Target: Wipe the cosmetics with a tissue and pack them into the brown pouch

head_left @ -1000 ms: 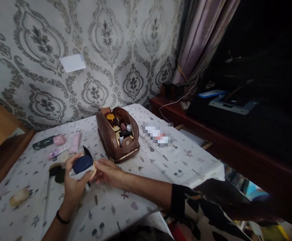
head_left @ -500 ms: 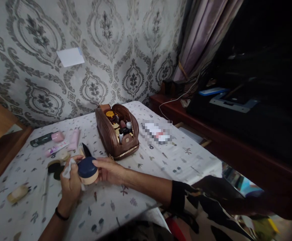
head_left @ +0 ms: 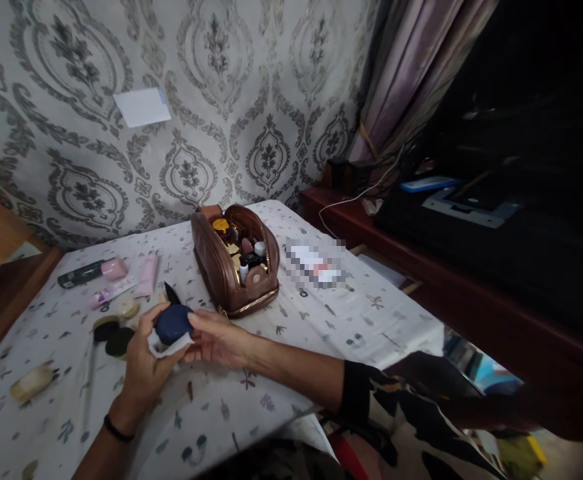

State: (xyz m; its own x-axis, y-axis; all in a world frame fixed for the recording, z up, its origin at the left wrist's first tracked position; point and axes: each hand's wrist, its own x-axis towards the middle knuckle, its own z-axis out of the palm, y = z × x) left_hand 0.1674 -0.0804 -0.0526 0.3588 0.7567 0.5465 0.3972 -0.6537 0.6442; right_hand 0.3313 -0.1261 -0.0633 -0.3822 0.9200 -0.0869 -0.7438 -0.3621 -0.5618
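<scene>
Between my hands is a round cosmetic jar (head_left: 174, 323) with a dark blue lid. My left hand (head_left: 144, 363), a black band at its wrist, wraps a white wipe (head_left: 171, 348) around the jar's near side. From the right, my right hand (head_left: 219, 339) grips the jar with its thumb at the lid's edge. The wipe and fingers hide the jar's lower body. Just beyond the hands stands a brown makeup bag (head_left: 216, 267), unzipped and full of small bottles and cosmetics. A dark pointed item (head_left: 170, 293) lies right behind the jar.
Left on the patterned tablecloth (head_left: 251, 427) lie a dark bottle with a pink cap (head_left: 89, 273), pink tubes (head_left: 147, 275), dark round pieces (head_left: 119, 342) and a beige bottle (head_left: 34, 383). A blurred-out white item (head_left: 316, 263) lies right of the bag. Dark red furniture (head_left: 471, 320) borders the right.
The wipe has come round to the jar's near side, covering its beige body. My left fingers now reach around the lid's far left edge. My right hand stays almost in place.
</scene>
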